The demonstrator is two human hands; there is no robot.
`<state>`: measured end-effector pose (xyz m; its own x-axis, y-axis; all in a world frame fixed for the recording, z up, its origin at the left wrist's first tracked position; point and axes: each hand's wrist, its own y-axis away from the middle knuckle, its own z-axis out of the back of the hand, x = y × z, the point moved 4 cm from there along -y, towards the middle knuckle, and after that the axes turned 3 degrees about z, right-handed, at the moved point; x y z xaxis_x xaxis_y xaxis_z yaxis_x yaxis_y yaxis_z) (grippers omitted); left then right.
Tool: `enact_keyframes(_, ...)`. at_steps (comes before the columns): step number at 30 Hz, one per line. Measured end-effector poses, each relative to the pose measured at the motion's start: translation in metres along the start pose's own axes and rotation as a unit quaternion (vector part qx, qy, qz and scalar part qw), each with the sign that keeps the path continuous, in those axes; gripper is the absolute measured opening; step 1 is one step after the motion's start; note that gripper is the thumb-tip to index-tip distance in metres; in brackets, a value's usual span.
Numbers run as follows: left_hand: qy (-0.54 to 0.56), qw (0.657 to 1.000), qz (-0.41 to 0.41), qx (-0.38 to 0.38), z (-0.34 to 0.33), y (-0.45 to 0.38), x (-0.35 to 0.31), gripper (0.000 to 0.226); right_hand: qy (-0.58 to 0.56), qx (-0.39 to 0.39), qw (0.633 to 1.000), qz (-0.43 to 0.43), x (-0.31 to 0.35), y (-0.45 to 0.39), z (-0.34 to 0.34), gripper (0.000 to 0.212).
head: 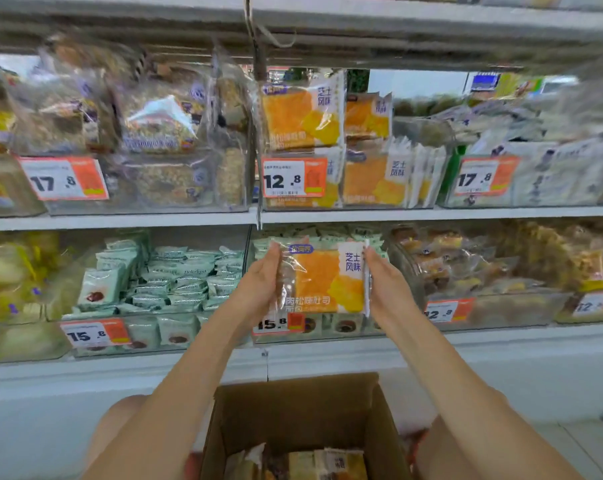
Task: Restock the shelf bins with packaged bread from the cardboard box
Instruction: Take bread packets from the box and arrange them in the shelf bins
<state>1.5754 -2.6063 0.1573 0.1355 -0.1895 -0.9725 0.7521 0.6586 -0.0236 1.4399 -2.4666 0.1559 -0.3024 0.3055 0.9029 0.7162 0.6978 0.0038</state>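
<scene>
An orange packaged bread [322, 277] is held upright in front of the lower shelf, between both hands. My left hand [260, 278] grips its left edge and my right hand [384, 280] grips its right edge. Straight above, a clear shelf bin [428, 188] with a 12.8 price tag holds several matching orange packs. The open cardboard box [372, 420] stands on the floor between my knees, with a few more packs [327, 464] at its bottom.
Clear bins of other breads fill both shelves: seeded loaves [154, 133] upper left, green packets [175, 278] lower left, white packs [542, 174] upper right, brown pastries [466, 268] lower right. A metal shelf edge [431, 32] hangs overhead.
</scene>
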Motion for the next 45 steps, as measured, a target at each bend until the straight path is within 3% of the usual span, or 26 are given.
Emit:
enact_keyframes(2, -0.017, 0.999, -0.033, -0.009, 0.005, -0.008, -0.015, 0.086, 0.009, 0.042, 0.999, 0.024, 0.018, -0.006, -0.006, 0.034)
enact_keyframes(6, -0.008, 0.99, -0.119, -0.081, 0.009, -0.012, -0.073, 0.049, 0.15, 0.117, 0.979, 0.073, 0.06, -0.01, -0.021, 0.033)
enact_keyframes(9, -0.044, 0.97, -0.212, -0.115, 0.009, -0.022, -0.111, 0.051, 0.209, 0.084, 0.964, 0.141, 0.103, -0.022, -0.023, 0.031)
enact_keyframes(11, -0.035, 0.961, -0.243, -0.128, 0.014, -0.034, -0.127, 0.057, 0.191, 0.053, 0.96, 0.197, 0.144, -0.034, -0.02, 0.027)
enact_keyframes(13, -0.075, 0.938, -0.289, -0.177, 0.021, -0.043, -0.142, 0.049, 0.17, -0.006, 0.948, 0.27, 0.189, -0.048, -0.011, 0.02)
enact_keyframes(14, -0.142, 0.913, -0.318, -0.212, 0.021, -0.045, -0.15, 0.05, 0.165, -0.033, 0.939, 0.3, 0.211, -0.055, -0.006, 0.019)
enact_keyframes(16, -0.286, 0.831, -0.372, -0.299, 0.016, -0.046, -0.165, 0.05, 0.174, -0.072, 0.919, 0.346, 0.246, -0.069, -0.001, 0.021)
enact_keyframes(19, -0.443, 0.721, -0.448, -0.287, 0.0, -0.081, -0.17, 0.049, 0.247, -0.106, 0.885, 0.379, 0.27, -0.103, -0.005, 0.025)
enact_keyframes(21, -0.513, 0.676, -0.438, -0.296, -0.003, -0.11, -0.163, 0.051, 0.3, -0.118, 0.877, 0.357, 0.272, -0.135, -0.01, 0.031)
enact_keyframes(24, -0.542, 0.636, -0.45, -0.316, -0.007, -0.123, -0.155, 0.052, 0.334, -0.131, 0.878, 0.317, 0.269, -0.182, -0.011, 0.059)
enact_keyframes(33, -0.527, 0.598, -0.483, -0.363, -0.006, -0.125, -0.152, 0.051, 0.385, -0.05, 0.896, 0.214, 0.243, -0.257, -0.043, 0.055)
enact_keyframes(39, -0.524, 0.595, -0.486, -0.368, -0.007, -0.126, -0.151, 0.051, 0.347, -0.069, 0.91, 0.219, 0.233, -0.274, -0.037, 0.05)
enact_keyframes(43, -0.527, 0.593, -0.484, -0.37, -0.007, -0.127, -0.151, 0.051, 0.387, -0.1, 0.887, 0.232, 0.234, -0.277, -0.034, 0.052)
enact_keyframes(45, -0.526, 0.593, -0.484, -0.372, -0.007, -0.126, -0.151, 0.051, 0.451, -0.136, 0.854, 0.219, 0.234, -0.276, -0.033, 0.06)
